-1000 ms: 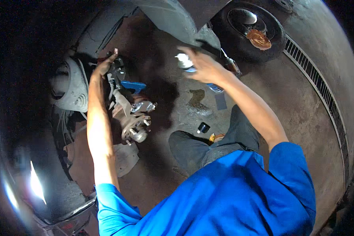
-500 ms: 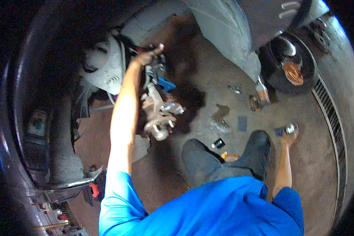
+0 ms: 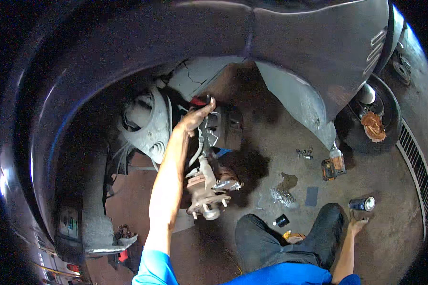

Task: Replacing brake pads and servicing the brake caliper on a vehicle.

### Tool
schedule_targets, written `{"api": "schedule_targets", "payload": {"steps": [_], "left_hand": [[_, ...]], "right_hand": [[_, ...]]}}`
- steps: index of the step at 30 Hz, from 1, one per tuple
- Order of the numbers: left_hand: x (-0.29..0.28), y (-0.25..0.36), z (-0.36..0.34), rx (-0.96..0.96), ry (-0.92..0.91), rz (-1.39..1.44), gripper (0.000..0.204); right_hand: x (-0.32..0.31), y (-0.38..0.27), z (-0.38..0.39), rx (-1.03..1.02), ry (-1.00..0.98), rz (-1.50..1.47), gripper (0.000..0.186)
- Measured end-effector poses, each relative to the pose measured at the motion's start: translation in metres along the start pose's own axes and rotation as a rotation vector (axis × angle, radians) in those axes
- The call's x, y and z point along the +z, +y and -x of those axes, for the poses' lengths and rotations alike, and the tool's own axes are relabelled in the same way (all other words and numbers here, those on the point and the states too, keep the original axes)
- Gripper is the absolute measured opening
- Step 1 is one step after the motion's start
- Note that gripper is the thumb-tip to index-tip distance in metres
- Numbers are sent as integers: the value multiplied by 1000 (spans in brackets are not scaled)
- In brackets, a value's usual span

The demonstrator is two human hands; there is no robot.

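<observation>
My left arm reaches into the wheel well beside a suspension assembly. Closed, my left hand (image 3: 197, 118) is at the upper end of the metal parts; what its fingers press on is hidden. Behind it shows a red thing (image 3: 199, 100). Below hang a pale metal knuckle (image 3: 207, 173) and a wheel hub (image 3: 207, 206) with studs. On the floor to my right, my right hand (image 3: 357, 223) has its fingers apart with nothing in them. Just beyond its fingertips is a dark spray can (image 3: 361, 204) with a silvery end.
A dark fender (image 3: 214, 33) arches overhead. At right are a clear bottle (image 3: 336, 159), an orange-black item (image 3: 328, 169), small metal parts (image 3: 305, 153), a tyre (image 3: 387, 99) and a floor grate (image 3: 416, 161). A dark cylinder (image 3: 281, 221) lies by my knees.
My right hand has let go of the spray can, which is now apart from its fingers. The view has shifted, showing more fender; my left hand stays at the suspension.
</observation>
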State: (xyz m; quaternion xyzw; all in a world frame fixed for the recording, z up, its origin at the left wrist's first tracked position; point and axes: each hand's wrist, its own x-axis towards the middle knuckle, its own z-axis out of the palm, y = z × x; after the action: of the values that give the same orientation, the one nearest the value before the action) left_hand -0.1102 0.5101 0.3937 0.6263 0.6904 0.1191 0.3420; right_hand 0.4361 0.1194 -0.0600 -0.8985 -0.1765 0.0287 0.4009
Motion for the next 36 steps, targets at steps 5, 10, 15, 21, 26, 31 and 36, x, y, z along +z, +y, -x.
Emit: {"api": "schedule_targets", "payload": {"steps": [5, 10, 15, 21, 26, 31, 36], "left_hand": [[7, -1, -1, 33, 42, 125, 82], [2, 3, 1, 65, 44, 140, 88], [-2, 10, 5, -155, 68, 41, 113], [1, 7, 3, -40, 64, 7, 107], [5, -17, -22, 66, 124, 76, 106], [-4, -46, -63, 115, 131, 93, 73], [-5, -72, -69, 121, 154, 208, 71]], "right_hand": [[-13, 21, 31, 146, -150, 87, 102], [-25, 30, 36, 192, -339, 97, 93], [-22, 67, 28, 323, -680, -14, 70], [6, 97, 31, 215, -750, 103, 67], [-48, -13, 66, 94, -715, 362, 77], [-113, -137, 114, -146, -831, 312, 83], [-103, -231, 138, -510, -1196, 573, 80]]}}
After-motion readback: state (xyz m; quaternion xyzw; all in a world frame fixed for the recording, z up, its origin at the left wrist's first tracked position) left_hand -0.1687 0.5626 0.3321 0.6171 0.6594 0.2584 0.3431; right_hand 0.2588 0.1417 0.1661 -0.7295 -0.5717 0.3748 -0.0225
